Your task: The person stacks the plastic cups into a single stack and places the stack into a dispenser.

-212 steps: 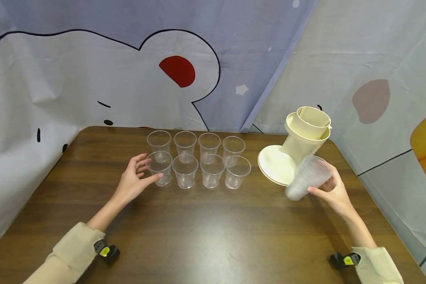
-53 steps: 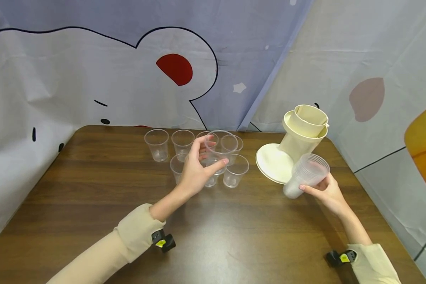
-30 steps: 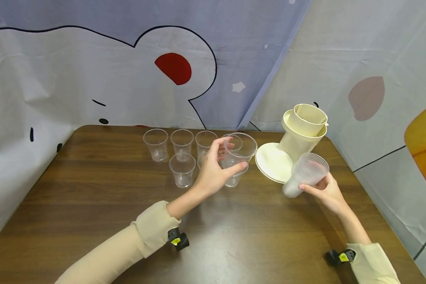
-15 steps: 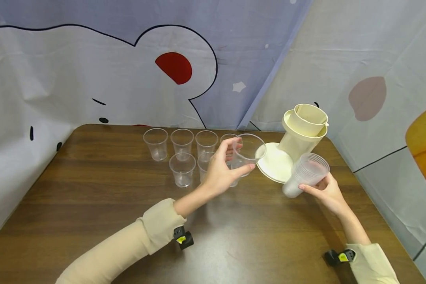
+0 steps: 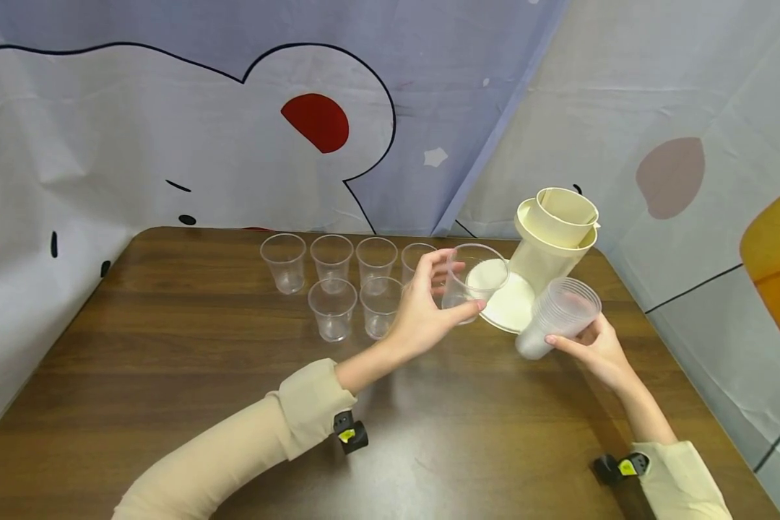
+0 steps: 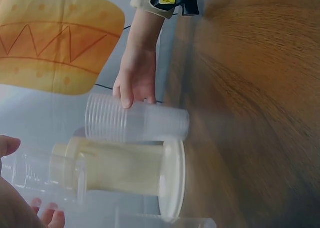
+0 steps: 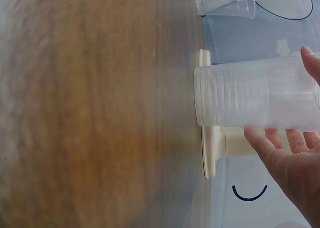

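In the head view my left hand [image 5: 429,314] holds a clear plastic cup [image 5: 474,282] upright above the table, thumb on the near side and fingers behind. The same cup [image 6: 45,175] shows in the left wrist view. My right hand [image 5: 594,350] grips a tilted stack of nested clear cups [image 5: 562,314], rims facing up and right. The right wrist view shows the stack [image 7: 250,95] between thumb and fingers. More clear cups [image 5: 333,310] stand upright in two rows; my left hand hides part of them.
A cream-coloured cylinder [image 5: 546,253] with a round base and an inner tube stands at the back right, close to the stack. The brown table [image 5: 234,404] extends in front of the cups. A printed cloth [image 5: 169,144] hangs behind it.
My left hand was at the front-left cup on the table; it has lifted that cup and carried it right, past the rows towards the stack. My right hand has hardly moved.
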Tool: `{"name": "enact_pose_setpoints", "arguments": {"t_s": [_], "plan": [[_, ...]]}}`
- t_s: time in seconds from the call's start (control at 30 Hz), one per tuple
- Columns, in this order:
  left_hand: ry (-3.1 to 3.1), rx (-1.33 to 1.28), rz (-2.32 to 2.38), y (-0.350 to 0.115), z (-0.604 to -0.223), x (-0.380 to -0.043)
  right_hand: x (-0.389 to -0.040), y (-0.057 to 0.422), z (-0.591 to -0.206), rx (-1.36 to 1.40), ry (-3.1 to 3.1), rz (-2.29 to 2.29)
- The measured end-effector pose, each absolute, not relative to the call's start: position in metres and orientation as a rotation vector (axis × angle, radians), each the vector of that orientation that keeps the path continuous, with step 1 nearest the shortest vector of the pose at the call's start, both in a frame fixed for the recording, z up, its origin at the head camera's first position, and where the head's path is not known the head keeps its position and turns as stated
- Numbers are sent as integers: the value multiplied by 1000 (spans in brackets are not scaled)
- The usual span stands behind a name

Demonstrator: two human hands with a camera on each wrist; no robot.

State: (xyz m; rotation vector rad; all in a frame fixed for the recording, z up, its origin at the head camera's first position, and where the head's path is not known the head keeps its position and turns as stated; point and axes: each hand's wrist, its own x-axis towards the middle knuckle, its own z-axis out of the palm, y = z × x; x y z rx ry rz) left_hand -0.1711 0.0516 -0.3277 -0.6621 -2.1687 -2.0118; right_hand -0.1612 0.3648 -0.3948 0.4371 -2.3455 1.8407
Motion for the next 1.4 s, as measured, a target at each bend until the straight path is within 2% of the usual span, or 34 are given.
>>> {"name": "enact_pose_setpoints", "arguments": {"t_s": [0.8,1.4], "plan": [[-2209,-612,-1980,89,-322,-171,-162,367,-397,428,-2363,1825],[-2224,-677,-1946,105,-313,-176,-161,367,-396,425,-2365,1830]]}}
